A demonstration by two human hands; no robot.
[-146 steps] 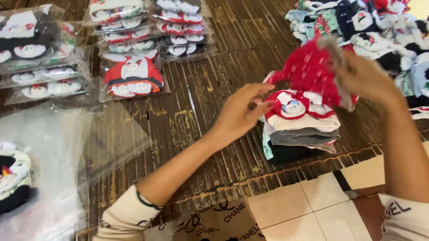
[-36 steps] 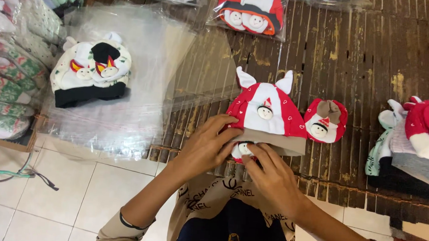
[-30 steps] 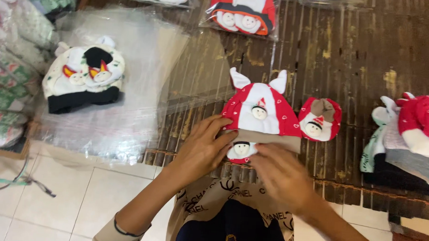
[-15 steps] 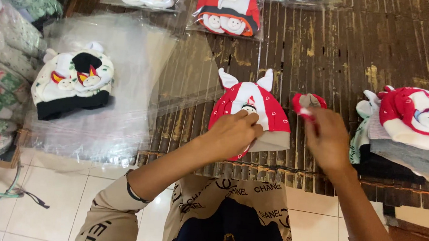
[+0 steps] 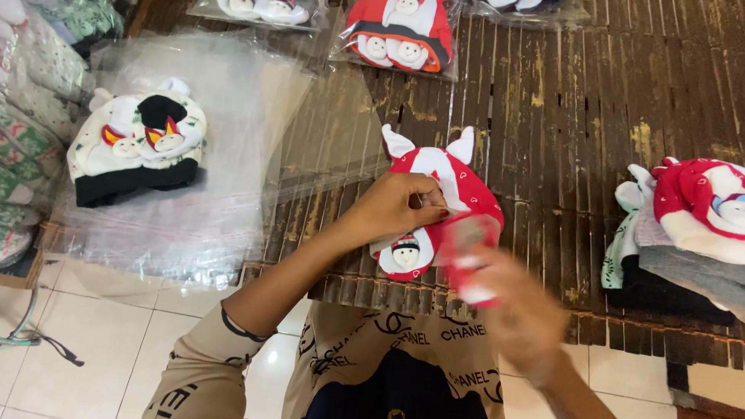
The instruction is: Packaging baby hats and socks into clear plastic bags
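A red baby hat [image 5: 442,183] with white ears and a snowman face lies on the dark slatted bamboo platform [image 5: 565,101] in front of me. My left hand [image 5: 394,209] presses down on its lower left part, fingers curled over the fabric. My right hand [image 5: 516,306], blurred with motion, is just right of and below the hat, holding a small red piece [image 5: 466,244] that looks like a matching bootie or mitten.
A stack of hats [image 5: 711,227] sits at the right. A white and black hat [image 5: 138,146] rests on clear plastic bags [image 5: 223,142] at the left. Bagged sets [image 5: 399,24] lie at the top, and more packed ones [image 5: 12,114] are piled at the far left.
My right hand picked up the small red piece from right of the hat and brought it down toward me. My left hand stayed pressed on the red hat.
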